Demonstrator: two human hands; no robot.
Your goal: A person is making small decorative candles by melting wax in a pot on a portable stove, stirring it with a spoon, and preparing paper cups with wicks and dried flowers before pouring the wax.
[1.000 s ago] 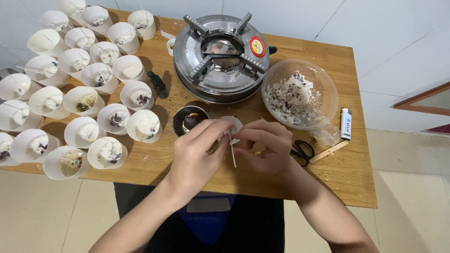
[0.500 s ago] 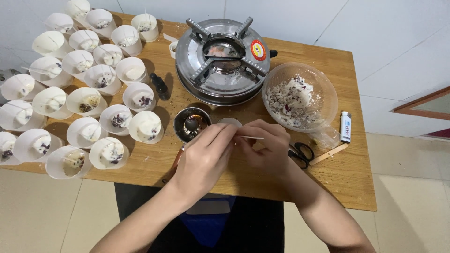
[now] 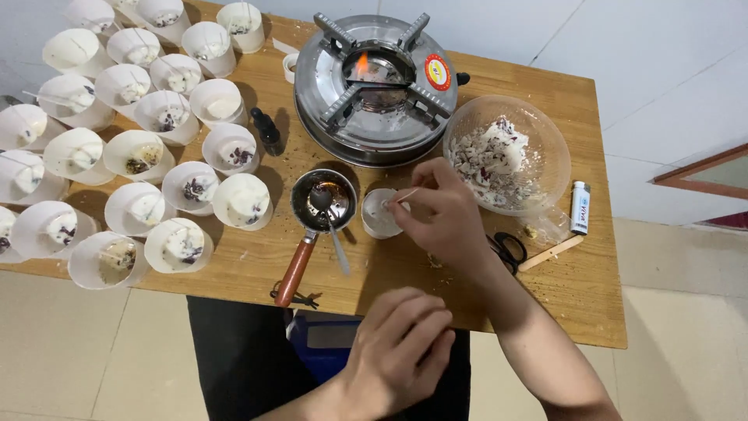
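Here we place a thin stick (image 3: 405,195) over the small cup (image 3: 379,212), just right of the pot (image 3: 322,199). Our right hand (image 3: 444,214) pinches the stick; our left hand (image 3: 401,351) hangs near, loosely curled and empty. We judge the stick needs centring on the rim. The cup's inside is hard to see.
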